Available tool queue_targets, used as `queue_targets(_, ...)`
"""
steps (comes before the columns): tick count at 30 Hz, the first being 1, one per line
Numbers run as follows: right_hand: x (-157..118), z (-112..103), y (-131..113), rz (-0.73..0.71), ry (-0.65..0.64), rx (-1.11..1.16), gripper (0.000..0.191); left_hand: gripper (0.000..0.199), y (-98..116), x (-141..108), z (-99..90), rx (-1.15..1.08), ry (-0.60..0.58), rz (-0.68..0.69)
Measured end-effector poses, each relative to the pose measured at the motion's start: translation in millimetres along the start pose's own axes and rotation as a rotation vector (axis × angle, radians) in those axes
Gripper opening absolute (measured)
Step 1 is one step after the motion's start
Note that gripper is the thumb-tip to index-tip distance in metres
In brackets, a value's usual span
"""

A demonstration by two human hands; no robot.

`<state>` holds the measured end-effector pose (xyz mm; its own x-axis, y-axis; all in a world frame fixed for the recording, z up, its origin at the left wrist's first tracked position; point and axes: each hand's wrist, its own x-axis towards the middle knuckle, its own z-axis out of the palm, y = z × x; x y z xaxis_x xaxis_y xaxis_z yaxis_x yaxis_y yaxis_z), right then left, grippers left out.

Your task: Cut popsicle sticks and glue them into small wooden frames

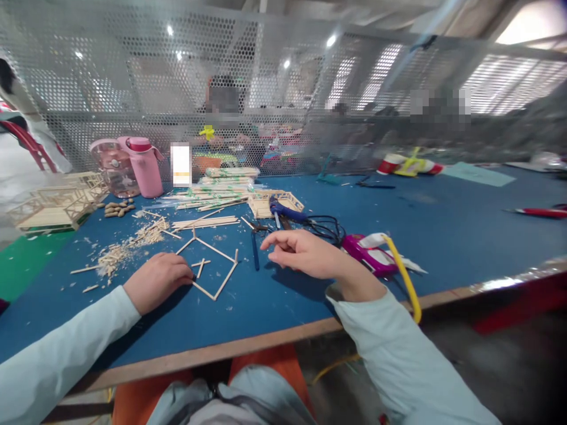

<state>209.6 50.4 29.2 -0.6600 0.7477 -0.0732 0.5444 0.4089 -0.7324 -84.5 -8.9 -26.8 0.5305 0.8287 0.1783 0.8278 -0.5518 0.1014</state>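
Pale sleeves (411, 354) sit closest, stick frame (215, 249) lies on worktop (443, 236) with left grip (159, 280) at its left end, can't tell if pinching, right grip (310, 254) slack and unclenched just right of pliers (255, 251), glue gun (290, 212) behind, bagged sticks (228, 183) farther back.
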Motion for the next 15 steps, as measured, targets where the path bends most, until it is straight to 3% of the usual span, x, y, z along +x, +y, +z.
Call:
queue_targets(6,-1,28,-18,-0.03,-0.078,-0.299,0.017,0.025,11,1,4.3,0.009,-0.012,-0.039)
queue_targets(11,9,66,-19,-0.052,0.08,-0.556,0.026,0.026,22,7,5.5,0.049,-0.03,-0.092)
queue_targets(15,18,76,-12,-0.058,0.111,-0.67,0.028,0.026,26,11,5.7,0.035,-0.043,-0.129)
